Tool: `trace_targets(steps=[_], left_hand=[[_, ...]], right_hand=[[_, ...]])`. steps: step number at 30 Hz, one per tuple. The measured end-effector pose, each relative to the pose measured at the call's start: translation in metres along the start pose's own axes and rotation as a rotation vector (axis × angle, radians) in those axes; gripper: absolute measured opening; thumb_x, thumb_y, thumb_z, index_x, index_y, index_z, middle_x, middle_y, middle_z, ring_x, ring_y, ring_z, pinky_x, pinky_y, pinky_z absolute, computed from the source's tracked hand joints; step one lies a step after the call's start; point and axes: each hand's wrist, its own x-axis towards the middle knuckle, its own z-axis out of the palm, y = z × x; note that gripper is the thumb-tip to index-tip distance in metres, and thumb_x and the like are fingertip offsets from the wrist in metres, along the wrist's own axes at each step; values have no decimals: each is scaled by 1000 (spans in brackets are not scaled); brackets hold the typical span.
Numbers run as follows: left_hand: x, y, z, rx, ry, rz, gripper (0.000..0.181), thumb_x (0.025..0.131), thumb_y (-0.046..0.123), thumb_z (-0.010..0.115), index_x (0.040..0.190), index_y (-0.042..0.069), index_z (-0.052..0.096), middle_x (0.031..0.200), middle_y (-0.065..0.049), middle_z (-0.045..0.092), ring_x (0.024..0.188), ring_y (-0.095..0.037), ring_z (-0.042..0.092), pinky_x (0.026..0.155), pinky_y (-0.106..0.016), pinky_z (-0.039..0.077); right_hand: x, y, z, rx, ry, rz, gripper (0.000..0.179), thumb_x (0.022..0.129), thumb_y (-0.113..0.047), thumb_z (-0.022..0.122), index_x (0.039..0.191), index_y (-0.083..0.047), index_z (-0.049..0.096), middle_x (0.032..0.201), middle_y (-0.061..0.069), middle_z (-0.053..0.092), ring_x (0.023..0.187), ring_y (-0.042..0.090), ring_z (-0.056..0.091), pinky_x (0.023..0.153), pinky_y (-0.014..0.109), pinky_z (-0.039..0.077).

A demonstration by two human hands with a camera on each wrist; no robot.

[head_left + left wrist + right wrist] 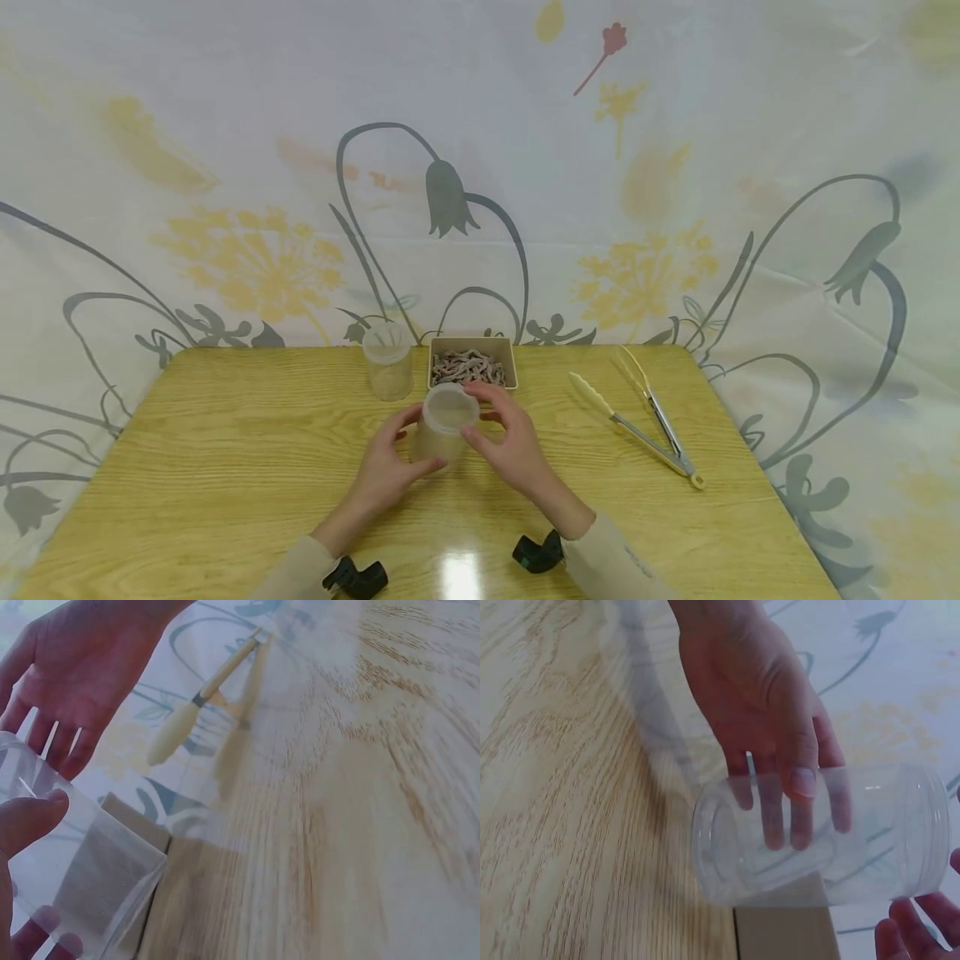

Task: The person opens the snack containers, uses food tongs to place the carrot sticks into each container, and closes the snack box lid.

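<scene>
A clear plastic jar [438, 442] stands upright between both hands, its round top [451, 408] facing up. My left hand [390, 462] grips the jar's body, with the thumb [802, 765] in front and the fingers showing through the clear wall from behind. At the top rim is my right hand [510, 437], its thumb and fingers spread across the edge from the right side. In the right wrist view only its fingertips [911, 926] show beside the rim.
Behind the jar, a beige box [510, 367] holds brown-grey twisted strips [468, 367]. A second clear jar [390, 375] stands to its left. Tongs [652, 429] with cream tips lie spread on the right of the wooden table [247, 450]. A flower-patterned cloth [480, 167] hangs behind.
</scene>
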Motion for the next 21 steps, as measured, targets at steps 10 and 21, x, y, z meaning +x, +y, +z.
trace_targets(steps=[10, 21], left_hand=[[-3, 4, -13, 111, -1, 160, 79, 62, 16, 96, 133, 14, 62, 125, -5, 60, 114, -26, 57, 95, -56, 44], [-4, 16, -18, 400, -37, 444, 79, 59, 24, 98, 130, 13, 64, 119, -8, 56, 108, -27, 57, 85, -47, 53]], right_hand=[[-12, 19, -6, -4, -44, 78, 48, 93, -7, 70, 139, -10, 55, 132, 10, 57, 112, 31, 58, 85, 44, 55], [-20, 16, -11, -57, -137, 176, 54, 95, -19, 67, 145, -11, 48, 127, 15, 51, 110, 35, 57, 80, 38, 57]])
